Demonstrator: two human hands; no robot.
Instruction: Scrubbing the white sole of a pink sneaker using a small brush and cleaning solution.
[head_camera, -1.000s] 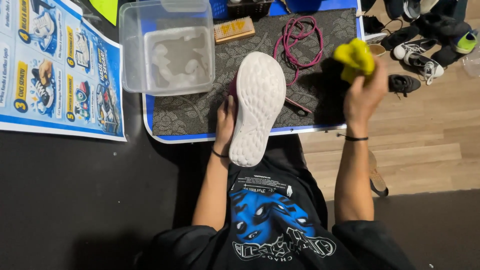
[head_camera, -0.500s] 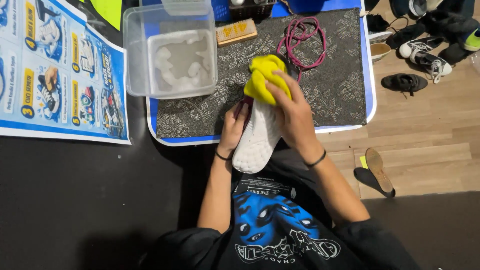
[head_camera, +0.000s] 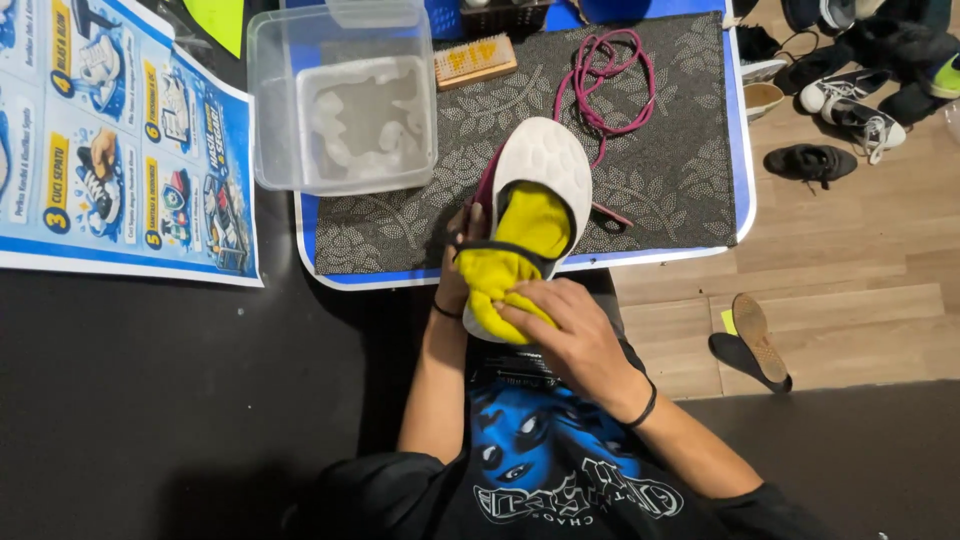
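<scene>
A shoe (head_camera: 548, 165) with a white sole facing up and a maroon upper is held over the near edge of the patterned mat (head_camera: 680, 190). My left hand (head_camera: 457, 270) grips the shoe from its left side. My right hand (head_camera: 565, 325) presses a yellow cloth (head_camera: 515, 255) against the heel half of the sole. The cloth covers much of the lower sole.
A clear plastic tub (head_camera: 345, 110) of cloudy water stands at the mat's far left. A wooden brush (head_camera: 475, 62) and maroon laces (head_camera: 610, 80) lie beyond the shoe. A blue poster (head_camera: 110, 150) lies left. Several shoes (head_camera: 840, 110) and two insoles (head_camera: 752, 345) lie on the wooden floor, right.
My right hand brought the yellow cloth from up at the right down onto the sole, then slid it toward me to the heel end. The shoe stays in my left hand.
</scene>
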